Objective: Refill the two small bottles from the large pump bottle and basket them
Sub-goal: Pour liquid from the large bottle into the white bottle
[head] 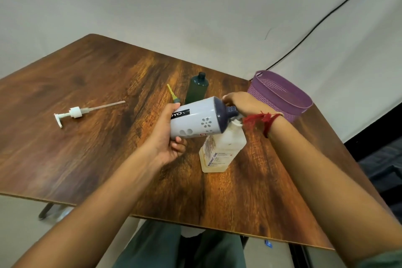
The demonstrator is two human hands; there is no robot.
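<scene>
Nearest, both forearms reach in over the table [87, 148] edge from six o'clock. The left hand [167, 137] is wrapped round the base end of the white bottle [195, 119], thumb on top and fingers curled beneath. It holds the bottle almost on its side in the air, with the dark top pointing to three o'clock. The right hand [241, 103], with a red thread at the wrist, has its fingers closed round the bottle's dark cap [230, 109]. Whether the cap is being loosened or tightened cannot be told.

Just under the cap, at five o'clock from the white bottle, the large bottle [219, 150] stands upright on the table with its neck open. Its pump [75, 112] lies well apart at nine o'clock.

Farther back, at twelve o'clock, the green bottle [196, 89] stands upright, with a yellow nozzle [173, 94] just beside it at nine o'clock. I cannot tell whether the green bottle is capped. The basket [264, 97] sits at two o'clock by the far table edge.

As I judge it, the task is early. The pump is off, so the large bottle is ready for pouring. No filling can be confirmed in either small bottle, and neither is in the basket. Filling, recapping and basketing both seem left to do.
</scene>
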